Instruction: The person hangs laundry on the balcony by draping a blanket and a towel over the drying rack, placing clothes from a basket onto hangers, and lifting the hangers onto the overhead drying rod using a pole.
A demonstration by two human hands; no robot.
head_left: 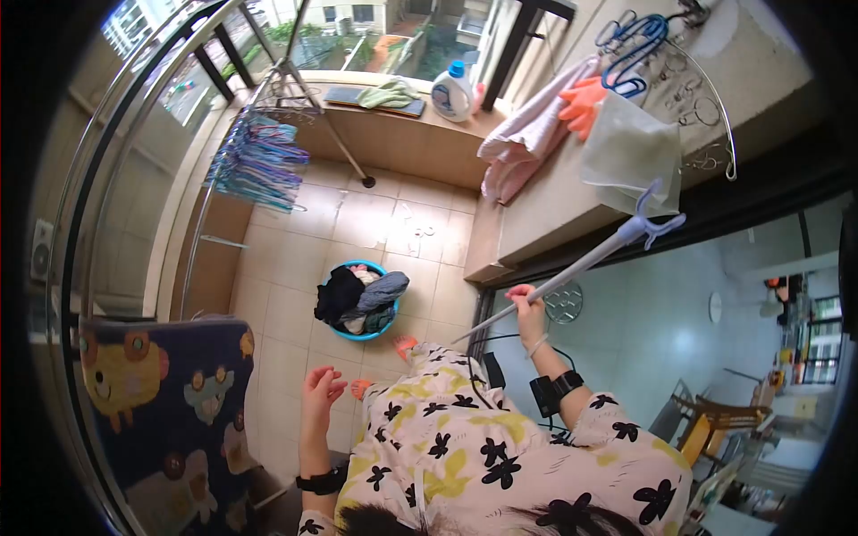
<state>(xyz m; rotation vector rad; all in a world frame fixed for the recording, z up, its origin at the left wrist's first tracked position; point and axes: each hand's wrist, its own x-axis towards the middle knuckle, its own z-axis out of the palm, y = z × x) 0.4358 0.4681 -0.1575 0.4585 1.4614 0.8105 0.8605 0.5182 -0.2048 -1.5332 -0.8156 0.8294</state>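
A patterned cloth (170,393) and bunched hangers (259,165) line the left; the left hand (322,390), loosely curled and empty, hangs over the tiled floor (281,348). A blue basin (368,337) of clothes (384,290) sits there, and right of it the right hand (527,313) grips a forked pole (587,259) slanting before the indoor room (635,330).

clothes (340,296) in basin (365,338) | basin on floor (281,295) | pole (583,263) right of basin | hangers (259,165) left of bottle (452,96) | bottle on ledge (416,134)
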